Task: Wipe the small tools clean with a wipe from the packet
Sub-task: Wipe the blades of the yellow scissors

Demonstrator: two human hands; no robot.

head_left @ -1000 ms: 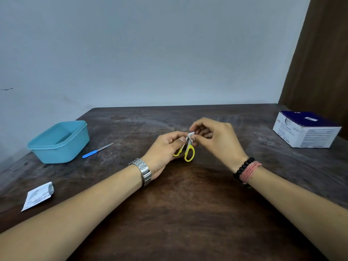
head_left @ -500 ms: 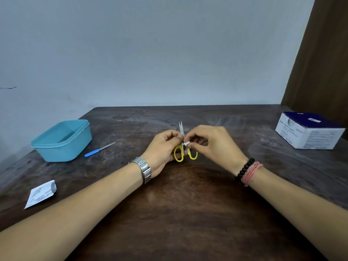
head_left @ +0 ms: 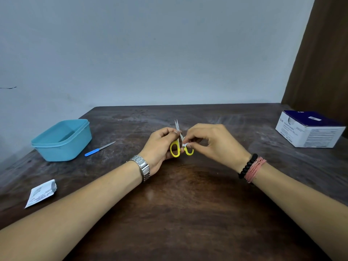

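We see both hands over the middle of the dark wooden desk [head_left: 188,213], raised a little off its surface. The left hand [head_left: 160,146] is closed around the small yellow-handled scissors [head_left: 178,142], fingers wrapped on the left handle loop, thumb up near the pivot. Blades point up and away toward the far edge, slightly parted. The right hand [head_left: 211,142] has its thumb and forefinger pinched on a small white wipe [head_left: 185,144], pressed against the right blade low down, just above the right handle loop. The wipe is mostly hidden by the fingertips; only a small white bit shows.

A metal watch [head_left: 144,169] sits on the left wrist; a black bead bracelet [head_left: 247,166] and pink thread band [head_left: 256,169] on the right wrist.

Toward the left edge of the desk stands a light blue plastic tub [head_left: 62,140], no lid on it; we cannot tell what is inside. Just beside it, to its right, a blue-handled nail file [head_left: 99,148] lies flat, not touching the tub, metal tip pointing to the far right. Near the front left corner lies a torn white wipe packet [head_left: 41,193], flat, well apart from the hands. At the right edge, toward the far corner, sits a white and dark blue box [head_left: 310,129] with small print too small to read.
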